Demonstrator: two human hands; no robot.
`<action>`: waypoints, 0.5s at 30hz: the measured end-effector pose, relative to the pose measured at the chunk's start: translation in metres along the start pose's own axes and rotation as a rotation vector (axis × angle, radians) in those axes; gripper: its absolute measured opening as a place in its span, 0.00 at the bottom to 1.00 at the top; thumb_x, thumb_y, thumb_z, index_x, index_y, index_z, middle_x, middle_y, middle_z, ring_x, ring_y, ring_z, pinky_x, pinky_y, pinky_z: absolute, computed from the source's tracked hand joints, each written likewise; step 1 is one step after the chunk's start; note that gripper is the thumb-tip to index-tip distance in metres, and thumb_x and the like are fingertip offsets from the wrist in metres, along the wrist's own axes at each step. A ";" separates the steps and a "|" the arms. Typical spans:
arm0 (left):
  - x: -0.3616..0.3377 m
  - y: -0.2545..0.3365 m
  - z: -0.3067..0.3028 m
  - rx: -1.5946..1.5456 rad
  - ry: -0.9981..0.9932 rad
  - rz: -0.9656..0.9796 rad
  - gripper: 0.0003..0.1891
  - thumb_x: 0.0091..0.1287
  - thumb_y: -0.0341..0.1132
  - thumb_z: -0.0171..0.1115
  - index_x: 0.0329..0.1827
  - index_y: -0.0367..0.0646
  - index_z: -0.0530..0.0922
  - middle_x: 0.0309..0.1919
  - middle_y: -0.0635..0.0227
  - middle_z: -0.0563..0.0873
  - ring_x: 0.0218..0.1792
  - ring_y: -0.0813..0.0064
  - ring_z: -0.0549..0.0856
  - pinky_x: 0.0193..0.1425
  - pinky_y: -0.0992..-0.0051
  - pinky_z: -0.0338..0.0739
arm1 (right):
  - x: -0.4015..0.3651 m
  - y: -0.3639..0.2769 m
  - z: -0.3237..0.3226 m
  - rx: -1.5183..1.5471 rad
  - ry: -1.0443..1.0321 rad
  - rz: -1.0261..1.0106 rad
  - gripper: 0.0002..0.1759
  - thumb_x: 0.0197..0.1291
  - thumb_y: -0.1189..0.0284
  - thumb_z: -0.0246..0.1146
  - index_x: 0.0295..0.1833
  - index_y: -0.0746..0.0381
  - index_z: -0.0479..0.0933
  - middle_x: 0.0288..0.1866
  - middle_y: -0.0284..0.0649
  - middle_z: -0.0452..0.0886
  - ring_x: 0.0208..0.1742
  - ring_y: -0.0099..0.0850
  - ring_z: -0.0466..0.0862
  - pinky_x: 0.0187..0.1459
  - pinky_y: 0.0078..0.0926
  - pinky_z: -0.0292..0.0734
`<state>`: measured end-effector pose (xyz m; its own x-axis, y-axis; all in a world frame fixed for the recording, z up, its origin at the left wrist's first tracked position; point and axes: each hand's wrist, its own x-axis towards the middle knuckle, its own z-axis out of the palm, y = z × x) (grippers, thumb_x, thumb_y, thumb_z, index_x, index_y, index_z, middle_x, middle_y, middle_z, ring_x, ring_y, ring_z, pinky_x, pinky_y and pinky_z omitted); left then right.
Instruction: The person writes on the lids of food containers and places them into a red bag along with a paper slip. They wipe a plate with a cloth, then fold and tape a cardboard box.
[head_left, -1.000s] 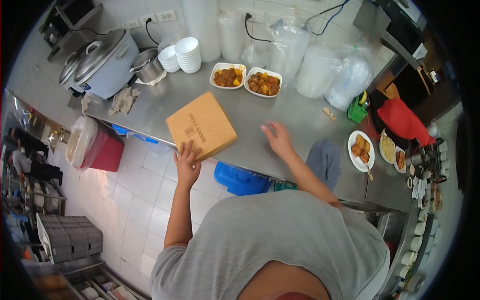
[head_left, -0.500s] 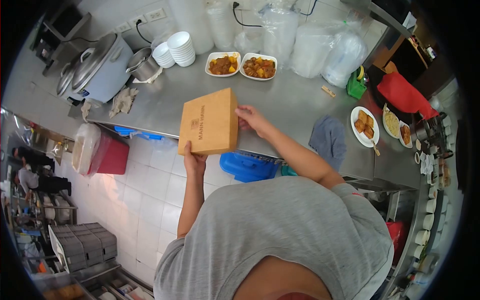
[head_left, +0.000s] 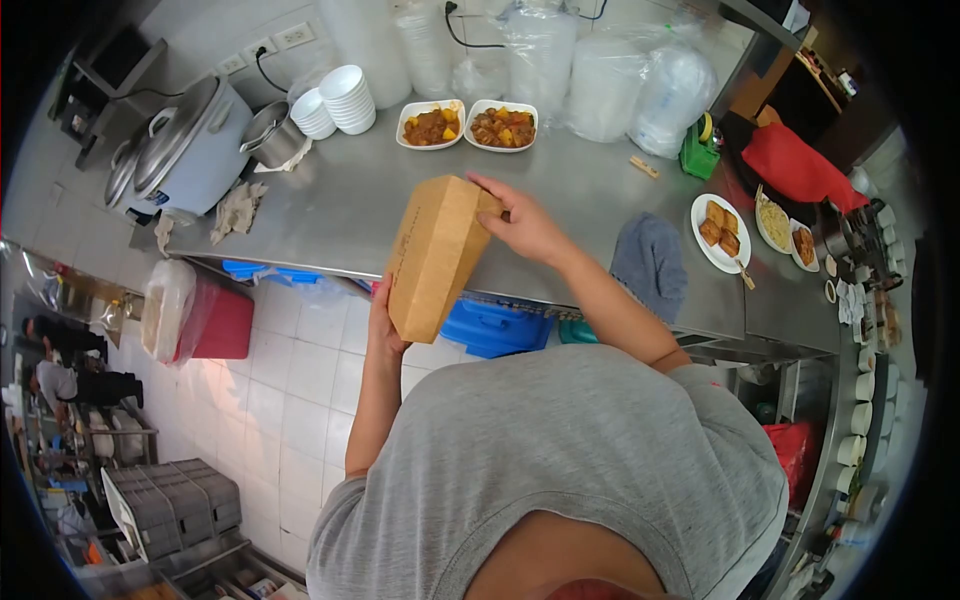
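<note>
A brown cardboard takeout box [head_left: 440, 262] is held tilted in the air by the front edge of the steel counter, one side turned toward me. My left hand [head_left: 385, 318] grips its lower left edge, some fingers hidden behind it. At the upper right corner, my right hand [head_left: 522, 222] is closed on the box, thumb on the near side. Beyond the box sit two white trays of stew with yellow chunks, a left tray [head_left: 431, 125] and a right tray [head_left: 502, 127], side by side and uncovered.
The steel counter [head_left: 330, 205] carries stacked white bowls [head_left: 347, 100], a large rice cooker [head_left: 195, 140], bagged plastic containers [head_left: 605, 85] and a blue-grey cloth [head_left: 648, 265]. To the right stands a plate of fried pieces [head_left: 720, 233]. A red bin [head_left: 222, 325] is on the floor.
The box has been turned in my hands, so its printed top now faces away to the left and a side shows. My right hand has moved onto its upper corner.
</note>
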<state>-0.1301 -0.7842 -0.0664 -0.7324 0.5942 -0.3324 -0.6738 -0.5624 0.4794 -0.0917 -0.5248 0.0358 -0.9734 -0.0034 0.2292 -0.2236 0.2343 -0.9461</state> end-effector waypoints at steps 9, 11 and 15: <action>0.024 -0.014 0.012 0.407 0.284 0.274 0.25 0.67 0.45 0.56 0.58 0.33 0.67 0.48 0.59 0.80 0.46 0.69 0.81 0.47 0.72 0.78 | -0.051 0.028 -0.019 0.476 0.047 0.339 0.34 0.62 0.62 0.57 0.67 0.70 0.58 0.63 0.44 0.69 0.61 0.29 0.70 0.60 0.26 0.65; 0.024 -0.023 0.018 0.608 0.330 0.442 0.25 0.66 0.44 0.58 0.57 0.32 0.66 0.46 0.60 0.80 0.43 0.70 0.82 0.45 0.74 0.78 | -0.057 0.043 -0.009 0.375 0.180 0.433 0.33 0.62 0.60 0.59 0.65 0.70 0.61 0.57 0.44 0.73 0.58 0.28 0.72 0.59 0.25 0.66; 0.024 -0.029 0.016 0.614 0.311 0.481 0.24 0.67 0.41 0.58 0.58 0.34 0.65 0.50 0.60 0.78 0.48 0.72 0.78 0.50 0.75 0.73 | -0.076 0.051 0.008 0.392 0.416 0.331 0.29 0.59 0.63 0.63 0.58 0.71 0.66 0.46 0.42 0.78 0.48 0.26 0.77 0.52 0.23 0.70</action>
<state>-0.1262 -0.7444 -0.0750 -0.9805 0.1334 -0.1442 -0.1738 -0.2473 0.9532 -0.0293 -0.5208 -0.0317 -0.9105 0.4027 -0.0935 0.0061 -0.2130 -0.9770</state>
